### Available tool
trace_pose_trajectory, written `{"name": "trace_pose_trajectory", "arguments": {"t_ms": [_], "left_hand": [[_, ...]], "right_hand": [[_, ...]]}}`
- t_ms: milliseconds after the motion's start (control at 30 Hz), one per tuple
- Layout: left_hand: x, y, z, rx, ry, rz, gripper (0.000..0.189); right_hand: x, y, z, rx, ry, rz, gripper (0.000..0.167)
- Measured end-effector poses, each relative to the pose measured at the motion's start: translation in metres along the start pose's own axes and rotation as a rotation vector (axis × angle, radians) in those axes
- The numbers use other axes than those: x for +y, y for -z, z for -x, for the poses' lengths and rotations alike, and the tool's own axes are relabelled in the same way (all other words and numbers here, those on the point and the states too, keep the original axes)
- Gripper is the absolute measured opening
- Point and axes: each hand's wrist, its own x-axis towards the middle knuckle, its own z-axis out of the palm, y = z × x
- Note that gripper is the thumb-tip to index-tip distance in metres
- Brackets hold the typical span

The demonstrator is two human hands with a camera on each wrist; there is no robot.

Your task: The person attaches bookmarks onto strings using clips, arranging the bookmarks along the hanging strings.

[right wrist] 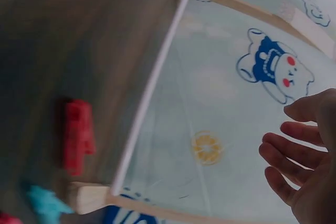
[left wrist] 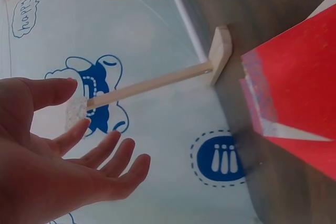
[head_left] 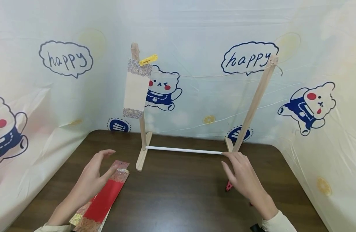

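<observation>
My left hand (head_left: pixel 91 180) hovers over a pile of red paper strips (head_left: pixel 108 196) with lace-patterned ends, fingers apart and holding nothing. In the left wrist view its fingers are loosely bent, away from the strips. My right hand (head_left: pixel 243 177) is in the air near the right foot of a wooden stand (head_left: pixel 254 106), also holding nothing. Below it a red clothespin (head_left: pixel 228 186) is partly hidden; the right wrist view shows a red clothespin (right wrist: pixel 78 137) and a teal one (right wrist: pixel 46 201). A cream strip (head_left: pixel 136 91) hangs at the left post under a yellow clothespin (head_left: pixel 148 60).
A thin string (head_left: pixel 201 76) runs between the tops of the stand's two posts. Low down, a white rod (head_left: pixel 183 150) joins them. Behind the brown table (head_left: pixel 172 199) hangs a printed curtain (head_left: pixel 178 29) with bears and lettering.
</observation>
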Motion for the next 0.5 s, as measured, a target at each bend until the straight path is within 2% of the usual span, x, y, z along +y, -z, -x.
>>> {"name": "trace_pose_trajectory", "arguments": {"t_ms": [300,500], "left_hand": [[-0.014,-0.012,0.020,-0.028,0.060,-0.032,0.050],[-0.026,-0.022,0.032,-0.031,0.052,-0.050,0.053]], "right_hand": [[0.012,-0.010,0.044,-0.096,-0.196,0.015,0.039],[0.020,-0.011,0.065,-0.172,-0.334,0.036,0.047]]}}
